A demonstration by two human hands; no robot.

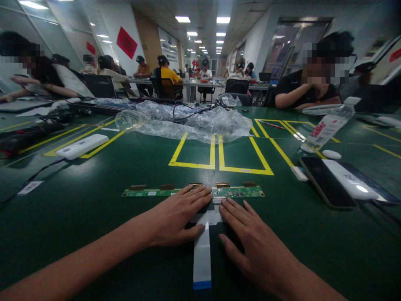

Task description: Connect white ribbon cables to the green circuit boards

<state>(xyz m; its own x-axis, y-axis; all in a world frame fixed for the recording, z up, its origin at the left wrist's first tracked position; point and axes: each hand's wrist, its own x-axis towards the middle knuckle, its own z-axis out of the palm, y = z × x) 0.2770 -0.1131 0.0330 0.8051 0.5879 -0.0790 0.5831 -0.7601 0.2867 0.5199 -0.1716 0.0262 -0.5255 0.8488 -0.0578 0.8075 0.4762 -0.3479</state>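
Observation:
A long narrow green circuit board (150,192) lies across the dark green table (94,217), with several gold tabs along its far edge. A white flat ribbon cable (202,255) with a blue end runs from the board's white connector (218,200) toward me. My left hand (175,217) lies flat on the table, fingers stretched out, fingertips resting on the board's middle. My right hand (247,234) also lies flat and spread, fingertips just short of the connector. Neither hand holds anything.
Yellow tape rectangles (216,166) mark the table beyond the board. Crumpled clear plastic bags (194,121) with black cables lie further back. A black phone (324,182) and white devices (351,184) sit at right, a water bottle (328,125) behind them, a white device (82,146) at left. Several people sit around.

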